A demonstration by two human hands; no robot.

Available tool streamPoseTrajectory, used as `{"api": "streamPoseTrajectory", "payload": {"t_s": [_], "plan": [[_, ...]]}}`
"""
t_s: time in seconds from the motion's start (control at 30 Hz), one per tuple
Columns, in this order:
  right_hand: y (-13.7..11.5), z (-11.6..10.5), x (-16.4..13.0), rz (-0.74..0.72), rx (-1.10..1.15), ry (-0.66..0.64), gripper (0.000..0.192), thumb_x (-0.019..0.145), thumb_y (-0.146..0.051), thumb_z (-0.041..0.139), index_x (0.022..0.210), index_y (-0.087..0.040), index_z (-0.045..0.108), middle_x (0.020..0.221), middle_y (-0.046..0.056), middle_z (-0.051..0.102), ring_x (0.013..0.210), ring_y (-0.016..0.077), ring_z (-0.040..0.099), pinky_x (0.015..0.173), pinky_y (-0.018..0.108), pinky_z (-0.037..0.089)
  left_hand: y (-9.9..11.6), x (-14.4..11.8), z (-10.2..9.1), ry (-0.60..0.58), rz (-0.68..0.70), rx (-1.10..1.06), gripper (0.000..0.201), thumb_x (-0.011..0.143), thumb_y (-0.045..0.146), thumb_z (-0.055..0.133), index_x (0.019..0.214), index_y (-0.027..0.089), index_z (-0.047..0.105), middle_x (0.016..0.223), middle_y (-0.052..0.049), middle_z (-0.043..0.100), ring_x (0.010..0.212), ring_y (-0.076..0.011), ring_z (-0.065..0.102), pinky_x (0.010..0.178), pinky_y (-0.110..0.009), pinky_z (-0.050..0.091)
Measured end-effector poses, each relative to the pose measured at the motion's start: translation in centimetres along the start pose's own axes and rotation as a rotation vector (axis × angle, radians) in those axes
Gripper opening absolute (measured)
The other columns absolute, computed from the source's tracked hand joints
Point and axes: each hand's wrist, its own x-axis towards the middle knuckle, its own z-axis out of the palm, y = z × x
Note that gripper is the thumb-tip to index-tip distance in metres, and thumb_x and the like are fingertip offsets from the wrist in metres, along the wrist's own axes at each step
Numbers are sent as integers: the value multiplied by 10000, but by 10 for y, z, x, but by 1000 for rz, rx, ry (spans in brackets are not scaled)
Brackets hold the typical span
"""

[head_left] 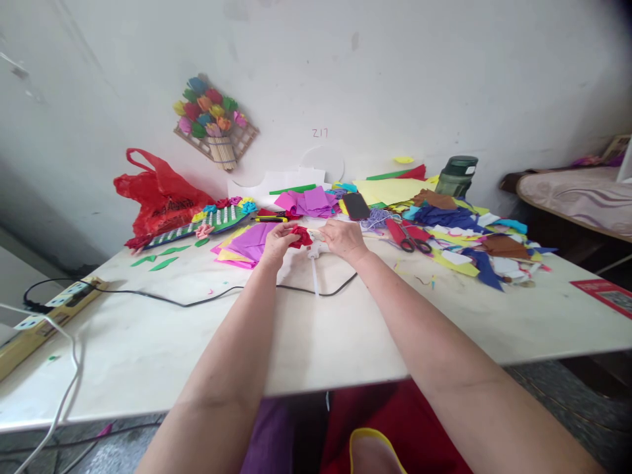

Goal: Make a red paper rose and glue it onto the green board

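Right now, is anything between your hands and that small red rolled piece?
Nothing visible: the left hand already pinches the small red rolled foam piece, and the right hand rests just beside it, over the white glue gun.

white table (306, 329), scuffed top. red plastic bag (160, 197) at 10 o'clock, green studded board (197, 227) beside it, green leaf cutouts (160, 258) just in front. power strip (54, 309) at 9, black cable (197, 299) running toward centre. purple paper sheets (251, 242) at 12. red scissors (412, 240), phone (355, 205), scrap pile (464, 237) at 1–2. red booklet (605, 294) at 3.
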Motion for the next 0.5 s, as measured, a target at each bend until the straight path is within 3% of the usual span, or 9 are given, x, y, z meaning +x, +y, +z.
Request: {"api": "streamPoseTrajectory", "payload": {"t_s": [0.33,0.5], "plan": [[3,-1,-1,20,-6,-11,334,902,-250,391,965,-193,714,951,77,680,825,191,576,566,299,232,-6,6,-6,72,39,0,412,507,188,706,903,143,600,716,-30,666,628,-183,648,586,-301,504],[7,1,-1,49,16,15,322,898,-243,406,984,-193,712,978,78,685,868,191,591,590,289,282,-9,11,-10,157,32,-100,413,516,182,682,918,156,593,747,-21,667,647,-171,650,588,-286,506]]}}
